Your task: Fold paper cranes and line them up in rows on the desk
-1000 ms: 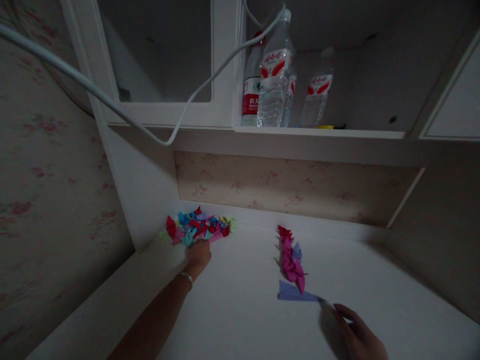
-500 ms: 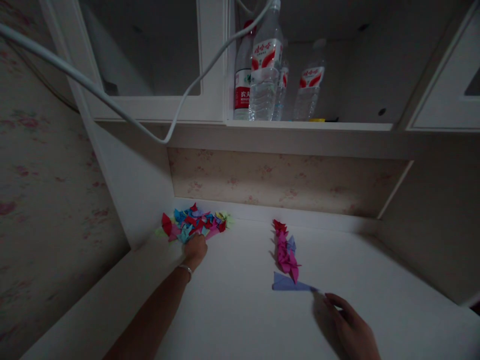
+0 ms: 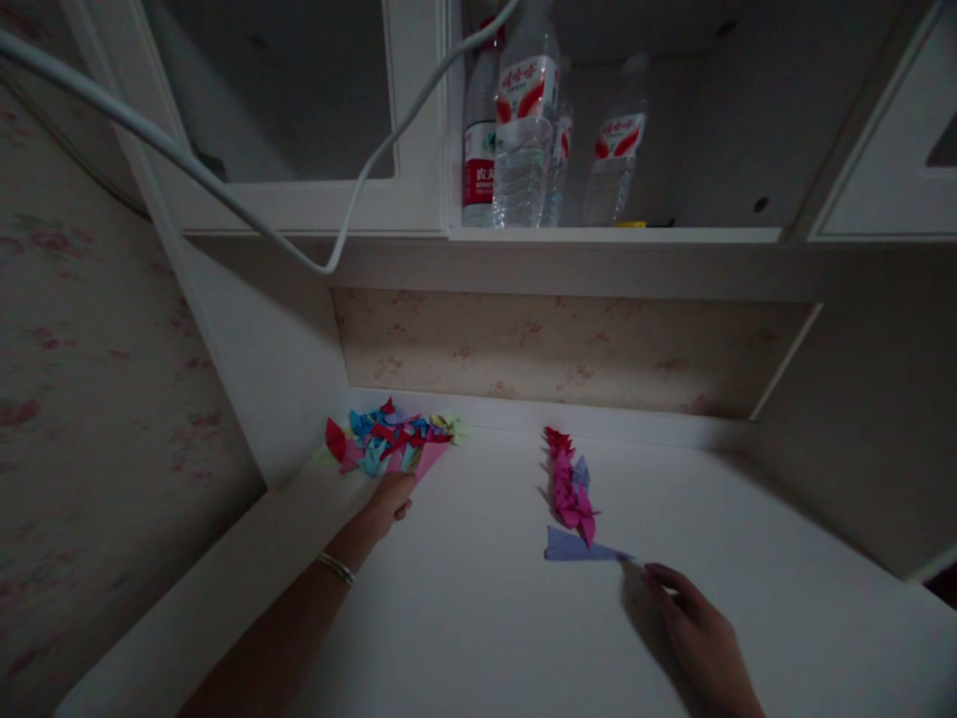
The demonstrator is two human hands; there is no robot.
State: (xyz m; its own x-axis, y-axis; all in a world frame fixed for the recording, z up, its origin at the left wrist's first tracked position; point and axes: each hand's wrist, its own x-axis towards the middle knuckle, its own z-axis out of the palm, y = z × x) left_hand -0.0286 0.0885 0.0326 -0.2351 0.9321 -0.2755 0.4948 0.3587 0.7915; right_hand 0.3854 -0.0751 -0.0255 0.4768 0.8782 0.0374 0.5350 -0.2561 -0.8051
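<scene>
A heap of small folded paper pieces [image 3: 389,439] in red, blue, pink and green lies at the back left of the white desk [image 3: 478,618]. My left hand [image 3: 389,499] is at its near edge, fingers closed on a pink folded piece [image 3: 428,459]. A row of pink and red folded pieces [image 3: 568,484] runs down the middle, ending at a flat violet-blue paper triangle [image 3: 575,547]. Beside the triangle's right tip rests my right hand [image 3: 692,633], fingers stretched flat on the desk, holding nothing that I can see.
A shelf above the desk holds several plastic water bottles [image 3: 523,130]. A white cable [image 3: 224,204] hangs across the upper left. A cabinet side panel [image 3: 261,369] and floral wallpaper close off the left. A wall bounds the right.
My left hand has drawn back from the heap toward me with a pink piece in its fingers. The right hand has stayed by the violet triangle. The view tilted slightly.
</scene>
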